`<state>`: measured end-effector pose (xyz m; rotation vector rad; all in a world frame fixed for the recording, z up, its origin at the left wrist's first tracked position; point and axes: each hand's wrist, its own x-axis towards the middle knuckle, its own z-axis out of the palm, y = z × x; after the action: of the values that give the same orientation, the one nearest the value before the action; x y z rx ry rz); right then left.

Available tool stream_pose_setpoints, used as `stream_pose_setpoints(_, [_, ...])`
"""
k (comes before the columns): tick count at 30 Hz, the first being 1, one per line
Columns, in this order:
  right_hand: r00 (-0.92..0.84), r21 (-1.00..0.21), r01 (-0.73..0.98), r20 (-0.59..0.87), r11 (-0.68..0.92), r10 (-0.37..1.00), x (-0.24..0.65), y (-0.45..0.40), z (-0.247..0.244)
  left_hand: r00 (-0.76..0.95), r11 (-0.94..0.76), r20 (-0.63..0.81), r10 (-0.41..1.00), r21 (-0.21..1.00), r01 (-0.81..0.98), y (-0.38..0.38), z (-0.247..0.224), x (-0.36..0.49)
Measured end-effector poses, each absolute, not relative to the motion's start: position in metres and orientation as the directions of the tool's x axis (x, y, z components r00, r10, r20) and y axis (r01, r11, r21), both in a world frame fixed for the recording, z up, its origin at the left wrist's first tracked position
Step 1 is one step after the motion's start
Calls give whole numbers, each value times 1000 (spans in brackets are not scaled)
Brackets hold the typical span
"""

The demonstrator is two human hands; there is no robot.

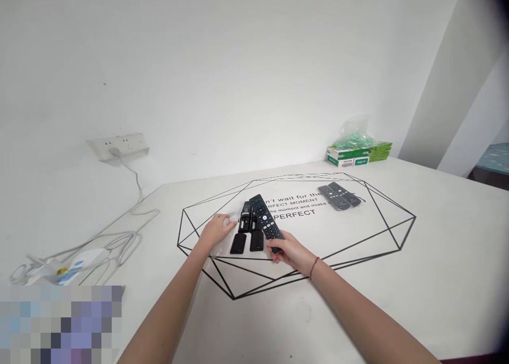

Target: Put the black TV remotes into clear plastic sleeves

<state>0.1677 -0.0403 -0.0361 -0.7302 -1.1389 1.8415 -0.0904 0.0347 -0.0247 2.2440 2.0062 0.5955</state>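
Observation:
My right hand (292, 252) grips the lower end of a black remote control (262, 215), its buttons facing up. Beside it on the table lie two more black remotes, a left remote (245, 218) and a partly covered right remote (255, 222), backs up with their battery compartments uncovered. Just below them are two loose battery covers, a left cover (238, 243) and a right cover (256, 241). At the left, my left hand (216, 230) has its fingers closed on a clear plastic bag (227, 245), close to the remotes.
Two remotes (339, 196) in clear wrapping lie farther right. Green and white boxes (348, 156) topped by a plastic bag (355, 135) stand against the wall. Loose cables (115, 242) run along the left from a wall socket (119, 147). Black lines and lettering mark the white table (433, 279).

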Motion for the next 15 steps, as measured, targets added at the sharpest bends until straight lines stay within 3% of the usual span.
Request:
stream_pose_setpoints(3, [-489,-903,-355,-41,-241,871,168,-41,-36,51,-112,238,970,248,962,34,-27,-89])
stream_pose_setpoints(7, [-463,-886,-375,-77,-274,883,171,-39,-34,-26,-106,498,867,235,966,30,-12,-65])
stream_pose_setpoints(10, [-419,-841,-441,-114,-312,901,175,-34,-33,26,-286,524,851,422,860,27,11,-26])
stream_pose_setpoints(13, [-394,-770,-528,-151,-358,906,181,-28,-32,148,-375,365,919,696,612,23,21,19])
stream_pose_setpoints(15, [-361,-738,-581,-144,-343,921,184,-24,-31,182,-312,259,949,862,399,19,14,43])
